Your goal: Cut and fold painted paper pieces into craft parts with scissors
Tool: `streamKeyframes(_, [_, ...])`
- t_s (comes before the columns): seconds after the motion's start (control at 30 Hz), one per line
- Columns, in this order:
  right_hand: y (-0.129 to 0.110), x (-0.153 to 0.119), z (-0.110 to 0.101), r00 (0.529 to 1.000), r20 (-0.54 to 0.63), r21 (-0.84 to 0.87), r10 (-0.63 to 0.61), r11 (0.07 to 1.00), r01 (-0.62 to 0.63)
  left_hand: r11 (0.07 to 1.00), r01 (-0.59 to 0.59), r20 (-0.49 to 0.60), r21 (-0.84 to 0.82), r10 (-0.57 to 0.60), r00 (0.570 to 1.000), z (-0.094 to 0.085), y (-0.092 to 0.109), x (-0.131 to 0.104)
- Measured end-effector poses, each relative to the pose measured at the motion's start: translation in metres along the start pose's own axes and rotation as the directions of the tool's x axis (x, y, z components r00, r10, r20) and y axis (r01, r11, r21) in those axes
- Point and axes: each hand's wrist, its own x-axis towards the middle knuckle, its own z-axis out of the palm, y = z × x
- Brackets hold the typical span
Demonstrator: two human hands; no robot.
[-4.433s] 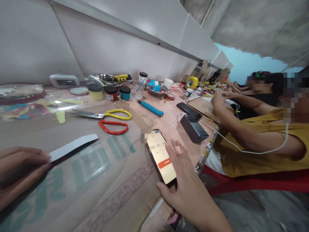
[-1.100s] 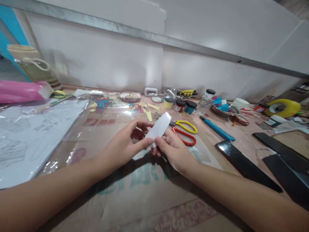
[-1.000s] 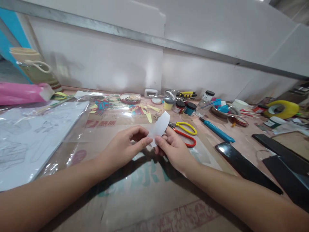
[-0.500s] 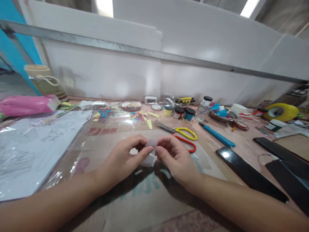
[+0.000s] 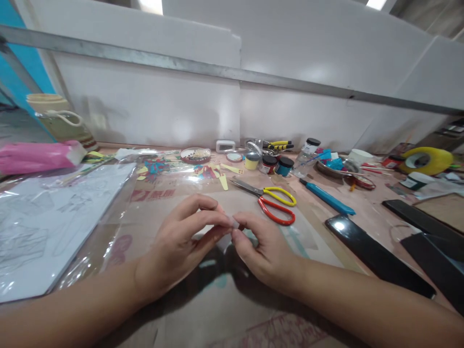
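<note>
My left hand (image 5: 181, 241) and my right hand (image 5: 263, 249) meet just above the brown paper-covered table (image 5: 203, 309). Both pinch a small white paper strip (image 5: 234, 222) between fingertips and thumbs. Most of the strip is folded down and hidden between my fingers; only a small edge shows. Two pairs of scissors, one with yellow handles (image 5: 277, 193) and one with red handles (image 5: 275, 217), lie just beyond my right hand.
A clear plastic sleeve with drawings (image 5: 47, 217) lies at left, a pink roll (image 5: 39, 155) behind it. Small paint jars (image 5: 268, 163), a blue craft knife (image 5: 326, 197), a metal dish (image 5: 335, 169) and yellow tape (image 5: 427, 159) sit along the back. Dark phones (image 5: 377, 253) lie at right.
My right hand left the phone and joined my left on the strip. The strip stood upright a second ago; now it is folded down and nearly hidden between my fingers.
</note>
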Motion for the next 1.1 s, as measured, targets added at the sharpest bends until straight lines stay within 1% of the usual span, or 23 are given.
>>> streamKeyframes(0.1, [-0.001,0.001,-0.004,0.994,0.01,-0.062,-0.113,0.992,0.113,1.0,0.018,-0.014,-0.014,-0.018,1.0,0.0,0.005,0.0])
streamKeyframes(0.2, [0.0,0.0,-0.006,0.974,0.012,-0.113,-0.228,0.967,0.228,0.997,0.065,-0.03,-0.042,-0.067,0.997,0.0,0.011,0.0])
streamKeyframes(0.3, [0.001,0.0,-0.007,0.954,0.027,-0.156,-0.3,0.941,0.3,0.993,0.093,-0.04,-0.073,-0.096,0.995,0.0,0.016,0.0])
streamKeyframes(0.37, [0.002,0.0,-0.007,0.943,0.03,-0.172,-0.331,0.928,0.331,0.994,0.082,-0.03,-0.073,-0.085,0.996,0.0,0.016,-0.001])
streamKeyframes(0.43, [0.002,-0.001,-0.008,0.933,0.04,-0.184,-0.357,0.916,0.358,0.997,0.046,-0.006,-0.054,-0.047,0.999,-0.002,0.016,0.0])
streamKeyframes(0.57, [0.003,-0.002,-0.008,0.932,0.085,-0.189,-0.352,0.913,0.362,0.999,-0.034,0.055,-0.007,0.034,0.998,-0.004,0.011,0.002])
streamKeyframes(0.7, [0.004,-0.002,-0.008,0.938,0.103,-0.169,-0.33,0.924,0.343,0.998,-0.055,0.083,0.02,0.053,0.995,-0.004,0.009,0.003])
streamKeyframes(0.83, [0.003,-0.002,-0.008,0.945,0.106,-0.147,-0.311,0.934,0.324,0.997,-0.063,0.063,0.052,0.06,0.996,-0.003,0.011,0.0])
streamKeyframes(0.97, [0.002,-0.002,-0.008,0.944,0.1,-0.133,-0.315,0.936,0.326,0.997,-0.06,0.023,0.042,0.059,0.998,-0.003,0.014,0.0])
streamKeyframes(1.1, [0.0,-0.001,-0.008,0.938,0.094,-0.136,-0.333,0.929,0.343,0.998,-0.05,0.025,0.041,0.049,0.999,-0.004,0.014,0.0])
